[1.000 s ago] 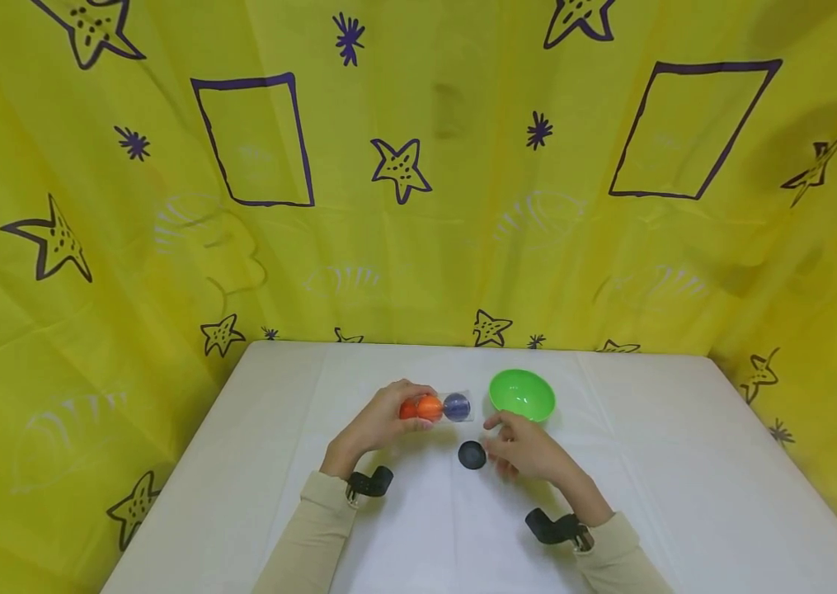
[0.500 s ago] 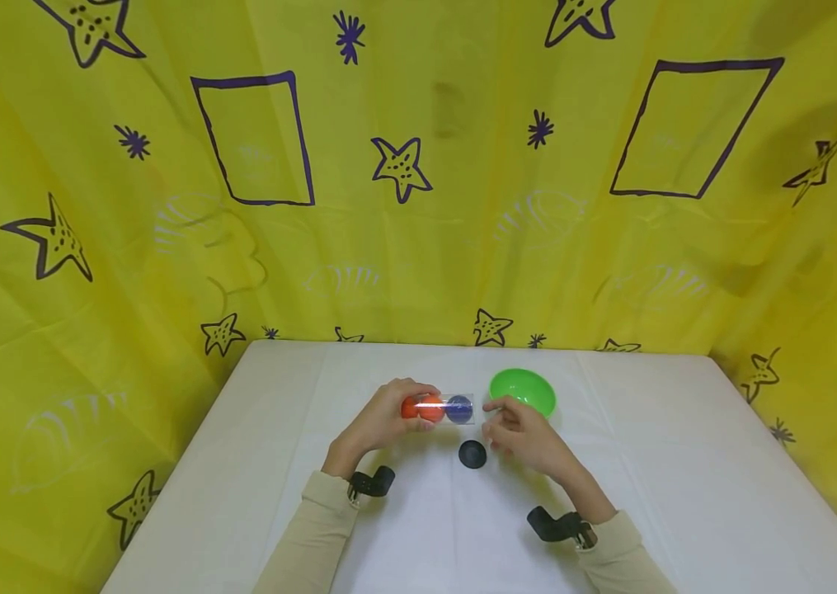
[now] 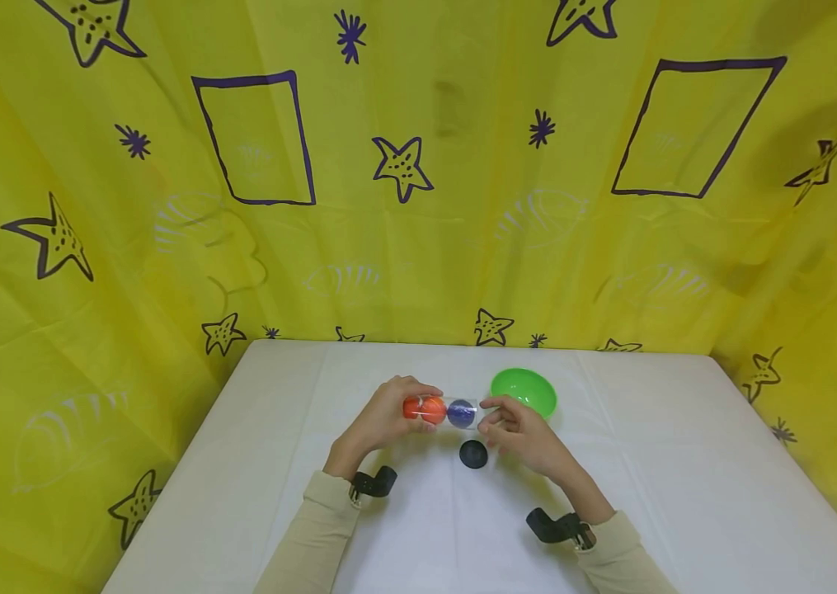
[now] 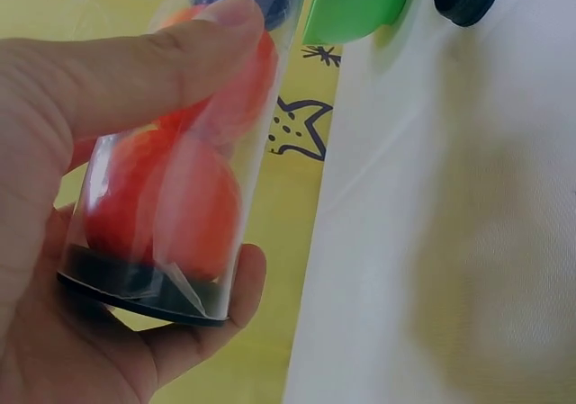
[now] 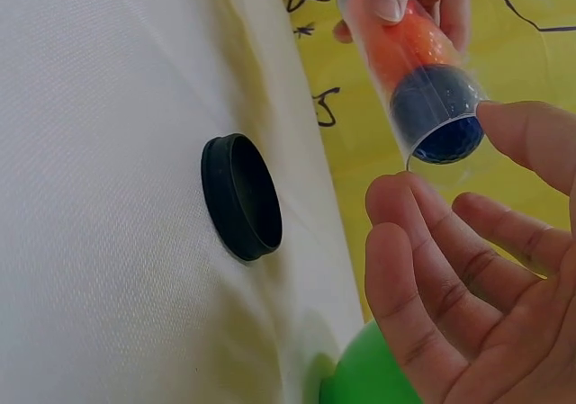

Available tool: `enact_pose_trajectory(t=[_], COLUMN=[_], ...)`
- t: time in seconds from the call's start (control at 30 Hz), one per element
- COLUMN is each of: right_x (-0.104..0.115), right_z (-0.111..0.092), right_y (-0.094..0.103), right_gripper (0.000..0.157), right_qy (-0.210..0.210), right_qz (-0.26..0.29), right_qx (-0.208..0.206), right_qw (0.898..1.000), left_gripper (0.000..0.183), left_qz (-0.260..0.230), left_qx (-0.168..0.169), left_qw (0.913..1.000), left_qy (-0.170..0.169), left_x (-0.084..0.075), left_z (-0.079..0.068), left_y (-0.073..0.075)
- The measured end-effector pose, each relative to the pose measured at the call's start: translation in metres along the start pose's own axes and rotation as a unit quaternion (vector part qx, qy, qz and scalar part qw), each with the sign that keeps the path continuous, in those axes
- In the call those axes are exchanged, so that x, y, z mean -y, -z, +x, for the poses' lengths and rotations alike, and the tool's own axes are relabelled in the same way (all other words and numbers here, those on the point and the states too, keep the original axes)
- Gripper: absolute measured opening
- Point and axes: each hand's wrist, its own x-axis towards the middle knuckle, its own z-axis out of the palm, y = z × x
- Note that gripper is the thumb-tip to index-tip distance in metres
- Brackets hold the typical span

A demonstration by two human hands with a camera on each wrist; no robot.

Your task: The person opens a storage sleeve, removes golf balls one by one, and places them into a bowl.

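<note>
the left hand [image 3: 392, 410] grips the clear tube [image 3: 442, 412] above the table [image 3: 648, 495]; in the head view, it hides the tube's base. the left wrist view crops the blue ball [image 5: 437, 98] at the top edge. the right hand [image 3: 528, 436], unclenched with fingers loosely bent, is at the tube's open end; contact with the rim cannot be confirmed. the right hand partly covers the green bowl [image 3: 524, 391]. relative to half a second earlier, the gap between tube and right fingertips has narrowed; the black cap [image 3: 473, 454] has stayed in place.
</note>
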Motion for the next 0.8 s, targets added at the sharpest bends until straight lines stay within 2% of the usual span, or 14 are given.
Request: enact_pose_trajectory(t=[0.3,0.63,0.8], right_x=[-0.0020,-0.0044,-0.0039], right_z=[0.0007,0.0003,-0.0002], right_y=[-0.0017,-0.0018,-0.0006], right_gripper=[0.046,0.049,0.048], right_qy=[0.007,-0.003,-0.007], right_qz=[0.004,0.001,0.001], right_qx=[0.006,-0.004,-0.004], right_qw=[1.000,1.000,1.000], left_gripper=[0.047,0.047,0.047], left_qz=[0.022,-0.001,0.005], left_qx=[0.000,-0.006,-0.005], left_qw=[0.9997,0.9999,1.0000], left_qy=[-0.008,-0.015,-0.003], left_x=[-0.0015,0.0008,0.0009], left_z=[0.0004,0.0002,0.0008], left_y=[-0.0003,-0.0026,-0.0018])
